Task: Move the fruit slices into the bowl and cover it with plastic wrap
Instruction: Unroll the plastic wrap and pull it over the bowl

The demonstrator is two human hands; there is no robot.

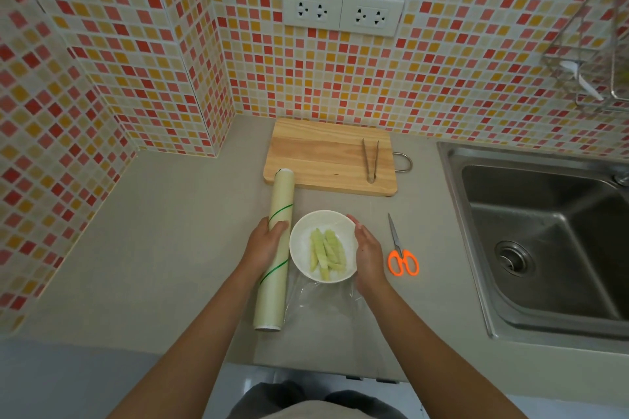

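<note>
From the head view, the round white bowl (322, 245) holding pale green fruit slices (327, 253) sits on the grey countertop (170, 231) between the two hands, near a wooden cutting board (326, 156) with metal tongs (371, 160). The left hand (263, 243) curls its fingers round the pale green roll of plastic wrap (276, 248) just left of the bowl. The right hand (367, 253) rests straight fingers against the bowl's right rim, apparently over a clear film sheet (326, 303) that trails toward the person; orange-handled scissors (401, 255) lie just beside.

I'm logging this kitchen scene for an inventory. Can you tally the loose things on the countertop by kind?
Bowl with fruit slices: 1
Plastic wrap roll: 1
Cutting board: 1
Tongs: 1
Scissors: 1
Total: 5
</note>
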